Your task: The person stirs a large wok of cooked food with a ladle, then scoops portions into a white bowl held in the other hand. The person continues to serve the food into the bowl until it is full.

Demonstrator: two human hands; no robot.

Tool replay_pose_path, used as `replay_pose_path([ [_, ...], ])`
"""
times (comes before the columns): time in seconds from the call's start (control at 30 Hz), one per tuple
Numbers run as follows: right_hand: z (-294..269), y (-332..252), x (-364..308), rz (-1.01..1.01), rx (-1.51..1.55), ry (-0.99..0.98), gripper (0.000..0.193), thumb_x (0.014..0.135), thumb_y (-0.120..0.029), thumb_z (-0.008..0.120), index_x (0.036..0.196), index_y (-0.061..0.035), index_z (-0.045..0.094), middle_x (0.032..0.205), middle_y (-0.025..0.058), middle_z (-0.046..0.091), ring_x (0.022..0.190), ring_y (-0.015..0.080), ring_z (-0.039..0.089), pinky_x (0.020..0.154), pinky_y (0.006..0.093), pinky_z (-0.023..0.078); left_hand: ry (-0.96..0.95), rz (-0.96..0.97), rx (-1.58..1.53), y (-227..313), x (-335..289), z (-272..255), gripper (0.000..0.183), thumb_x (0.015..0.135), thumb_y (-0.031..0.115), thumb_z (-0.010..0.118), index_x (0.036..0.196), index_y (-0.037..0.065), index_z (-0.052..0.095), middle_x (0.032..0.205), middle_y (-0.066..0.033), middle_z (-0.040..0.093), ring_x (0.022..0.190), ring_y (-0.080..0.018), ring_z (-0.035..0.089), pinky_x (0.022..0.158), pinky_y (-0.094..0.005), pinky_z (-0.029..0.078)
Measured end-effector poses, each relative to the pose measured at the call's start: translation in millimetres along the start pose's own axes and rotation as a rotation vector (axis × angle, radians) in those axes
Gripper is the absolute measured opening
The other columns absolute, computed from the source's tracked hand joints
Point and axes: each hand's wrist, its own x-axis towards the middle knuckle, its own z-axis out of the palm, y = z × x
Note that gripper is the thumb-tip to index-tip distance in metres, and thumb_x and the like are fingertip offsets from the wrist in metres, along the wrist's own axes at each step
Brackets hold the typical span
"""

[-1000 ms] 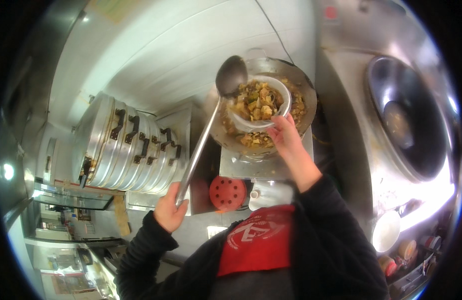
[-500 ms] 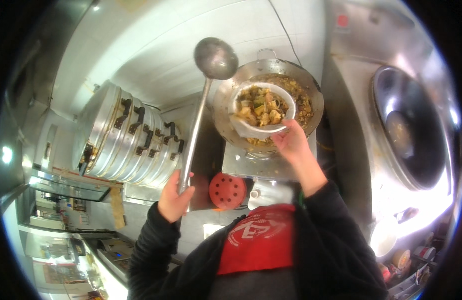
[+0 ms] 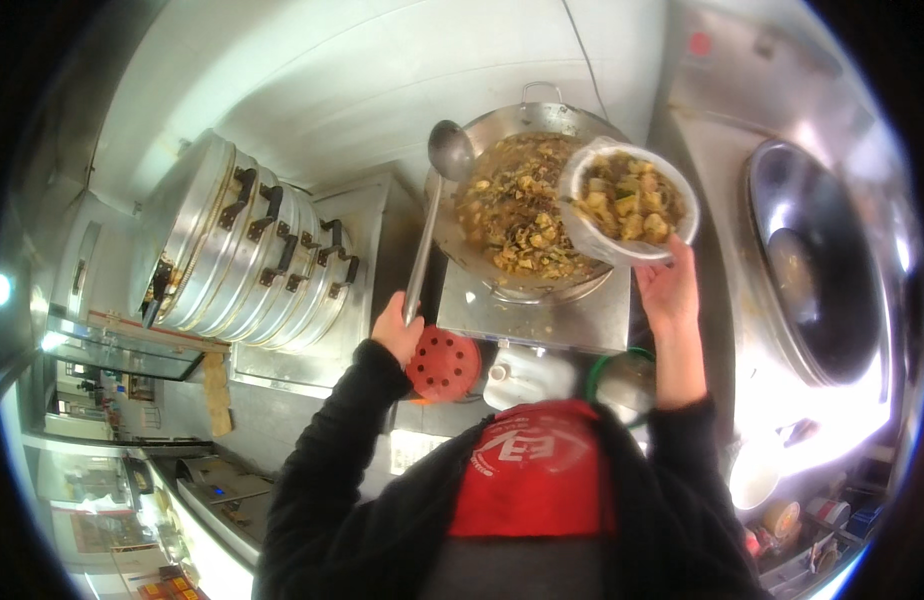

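My left hand [image 3: 396,326] is closed round the handle of a long metal ladle [image 3: 451,150], whose bowl hangs at the left rim of a large wok [image 3: 502,122]. Chunky brown stew [image 3: 527,205] with pale pieces fills much of the wok. My right hand [image 3: 670,288] grips the near edge of a white bowl [image 3: 688,225] lined with clear plastic film. Chunks of the same sort of food [image 3: 630,197] lie in that bowl. It is held over the wok's right side and covers part of its rim.
Stacked metal steamers [image 3: 247,245] with black handles stand at the left. A big dark wok [image 3: 817,265] sits on the right-hand counter. Below the stove [image 3: 542,318] are a red perforated disc [image 3: 444,365] and a white plastic jug [image 3: 527,377].
The bowl has moved right, from above the wok's middle to its right side, with my right hand. The ladle's bowl has come down from the wall to the wok's left rim.
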Motion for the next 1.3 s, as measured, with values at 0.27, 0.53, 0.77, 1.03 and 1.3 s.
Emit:
replay_pose_path([
  [0.27, -40, -28, -37, -0.121, -0.023, 0.014, 0.049, 0.098, -0.027, 0.055, 0.138, -0.0013, 0.042, 0.137, 0.0119, 0.054, 0.125, 0.0245, 0.054, 0.105, 0.0368, 0.047, -0.267, -0.504, -0.035, 3, 31, -4, 0.041, 0.090, 0.013, 0.057, 0.127, 0.003, 0.044, 0.071, -0.0149, 0.059, 0.047, -0.0227, 0.056, 0.043, -0.0378, 0.047],
  [0.53, -66, -29, -56, -0.108, -0.133, 0.082, 0.054, 0.096, -0.031, 0.056, 0.139, -0.0012, 0.042, 0.134, 0.0114, 0.056, 0.116, 0.0223, 0.060, 0.095, 0.0325, 0.053, -0.581, -0.537, -0.522, 24, 48, 32, 0.018, 0.091, 0.009, 0.058, 0.105, 0.006, 0.047, 0.067, -0.0030, 0.048, 0.046, -0.0117, 0.047, 0.038, -0.0301, 0.041],
  [0.77, -62, -29, -57, -0.103, -0.139, 0.042, 0.056, 0.096, -0.029, 0.056, 0.141, -0.0012, 0.038, 0.139, 0.0122, 0.053, 0.123, 0.0241, 0.056, 0.100, 0.0356, 0.050, -0.730, -0.635, -0.935, 22, 35, 29, 0.017, 0.096, 0.011, 0.054, 0.110, 0.009, 0.047, 0.068, 0.0025, 0.042, 0.046, -0.0072, 0.040, 0.041, -0.0255, 0.037],
  [1.03, -64, -23, -50, -0.074, -0.147, 0.009, 0.054, 0.097, -0.027, 0.054, 0.141, -0.0004, 0.039, 0.139, 0.0121, 0.053, 0.124, 0.0241, 0.055, 0.102, 0.0351, 0.048, -0.605, -0.640, -0.876, 15, 9, -1, 0.019, 0.096, 0.010, 0.053, 0.114, 0.011, 0.047, 0.067, 0.0034, 0.042, 0.047, -0.0060, 0.039, 0.042, -0.0244, 0.035],
  [1.3, -69, -26, -54, -0.064, -0.159, 0.003, 0.053, 0.097, -0.028, 0.054, 0.140, 0.0003, 0.040, 0.138, 0.0121, 0.054, 0.121, 0.0237, 0.057, 0.100, 0.0342, 0.049, -0.494, -0.575, -0.678, 10, 13, -3, 0.025, 0.096, 0.015, 0.055, 0.119, 0.012, 0.044, 0.065, 0.0012, 0.044, 0.044, -0.0086, 0.040, 0.038, -0.0262, 0.037],
])
